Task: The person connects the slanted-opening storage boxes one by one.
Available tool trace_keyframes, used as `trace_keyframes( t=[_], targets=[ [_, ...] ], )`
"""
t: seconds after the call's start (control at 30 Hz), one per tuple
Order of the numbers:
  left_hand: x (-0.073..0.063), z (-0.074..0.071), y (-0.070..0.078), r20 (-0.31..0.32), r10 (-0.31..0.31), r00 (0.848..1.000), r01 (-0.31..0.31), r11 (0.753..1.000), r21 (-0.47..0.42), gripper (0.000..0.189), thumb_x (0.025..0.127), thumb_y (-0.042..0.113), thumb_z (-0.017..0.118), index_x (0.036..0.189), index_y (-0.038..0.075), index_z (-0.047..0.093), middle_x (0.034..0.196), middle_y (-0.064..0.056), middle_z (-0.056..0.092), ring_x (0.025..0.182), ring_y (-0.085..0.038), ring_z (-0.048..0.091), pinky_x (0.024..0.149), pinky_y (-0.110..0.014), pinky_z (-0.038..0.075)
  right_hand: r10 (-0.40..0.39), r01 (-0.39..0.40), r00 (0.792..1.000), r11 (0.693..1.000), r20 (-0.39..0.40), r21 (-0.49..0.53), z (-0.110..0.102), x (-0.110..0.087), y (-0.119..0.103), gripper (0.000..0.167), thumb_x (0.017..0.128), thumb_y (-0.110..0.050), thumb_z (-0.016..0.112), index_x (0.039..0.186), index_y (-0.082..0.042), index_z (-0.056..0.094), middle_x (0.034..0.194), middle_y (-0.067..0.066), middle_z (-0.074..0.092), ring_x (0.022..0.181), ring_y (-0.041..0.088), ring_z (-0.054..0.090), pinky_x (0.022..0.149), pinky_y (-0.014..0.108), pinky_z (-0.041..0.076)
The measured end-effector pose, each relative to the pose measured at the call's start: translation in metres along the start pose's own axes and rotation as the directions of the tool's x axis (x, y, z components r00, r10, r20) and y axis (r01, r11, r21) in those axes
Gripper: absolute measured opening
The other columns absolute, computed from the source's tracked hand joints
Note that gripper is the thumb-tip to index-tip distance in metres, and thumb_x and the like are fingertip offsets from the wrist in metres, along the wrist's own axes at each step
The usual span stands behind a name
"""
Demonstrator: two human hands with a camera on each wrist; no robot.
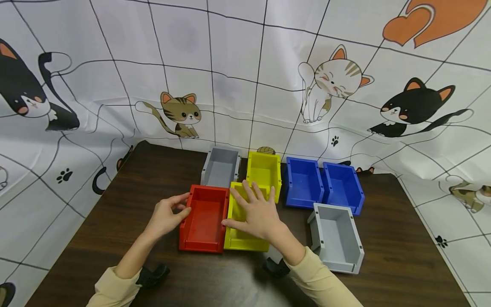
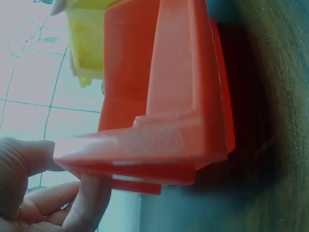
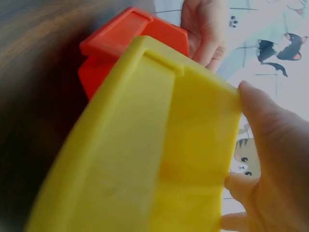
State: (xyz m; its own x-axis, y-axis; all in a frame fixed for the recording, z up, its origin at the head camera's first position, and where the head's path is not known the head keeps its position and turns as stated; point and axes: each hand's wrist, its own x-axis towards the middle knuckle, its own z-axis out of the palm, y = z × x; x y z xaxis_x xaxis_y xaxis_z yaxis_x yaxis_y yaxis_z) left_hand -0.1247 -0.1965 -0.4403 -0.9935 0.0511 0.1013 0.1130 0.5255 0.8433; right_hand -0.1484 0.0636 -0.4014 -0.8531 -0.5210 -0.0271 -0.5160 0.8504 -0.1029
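Observation:
A red bin (image 1: 204, 219) and a yellow bin (image 1: 247, 243) stand side by side at the middle front of the group. My left hand (image 1: 167, 216) pinches the red bin's left wall near its top rim; in the left wrist view a finger (image 2: 89, 203) lies beneath that rim. Spread over the yellow bin, my right hand (image 1: 261, 215) has its fingers straight, with the thumb (image 3: 256, 101) at the rim in the right wrist view. Neither bin has anything visible inside.
Behind them stand a grey bin (image 1: 221, 167) and another yellow bin (image 1: 264, 164). Two blue bins (image 1: 304, 181) (image 1: 342, 185) stand at the back right, with a second grey bin (image 1: 337, 238) in front. A cat-print cloth (image 1: 238, 64) hangs behind the dark wooden table (image 1: 115, 204).

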Motion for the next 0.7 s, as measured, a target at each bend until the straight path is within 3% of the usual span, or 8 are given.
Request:
trace_keyframes(
  t=[0.2,0.7],
  targets=[
    [-0.003,-0.002,-0.001,0.011,-0.038,0.999,0.038,0.999,-0.028,0.043,0.085,-0.003,0.063,0.126,-0.011,0.052,0.114,-0.027,0.06,0.082,-0.027,0.062,0.049,-0.025,0.046,-0.007,0.007,1.0,1.0,0.003,0.008,0.002,0.001,-0.004,0.084,0.08,-0.075,0.041,0.149,-0.03,0.025,0.155,0.009,0.018,0.14,0.035,0.017,0.1,0.071,0.006],
    [-0.001,0.0,0.0,-0.005,-0.022,1.0,0.022,0.999,0.028,0.043,0.084,-0.002,0.063,0.125,-0.011,0.053,0.113,-0.026,0.061,0.082,-0.027,0.062,0.049,-0.025,0.046,-0.022,0.022,1.0,0.999,0.011,-0.041,0.014,0.005,-0.007,0.086,0.078,-0.075,0.044,0.148,-0.026,0.031,0.152,0.014,0.026,0.137,0.038,0.024,0.098,0.073,0.01]
  ],
)
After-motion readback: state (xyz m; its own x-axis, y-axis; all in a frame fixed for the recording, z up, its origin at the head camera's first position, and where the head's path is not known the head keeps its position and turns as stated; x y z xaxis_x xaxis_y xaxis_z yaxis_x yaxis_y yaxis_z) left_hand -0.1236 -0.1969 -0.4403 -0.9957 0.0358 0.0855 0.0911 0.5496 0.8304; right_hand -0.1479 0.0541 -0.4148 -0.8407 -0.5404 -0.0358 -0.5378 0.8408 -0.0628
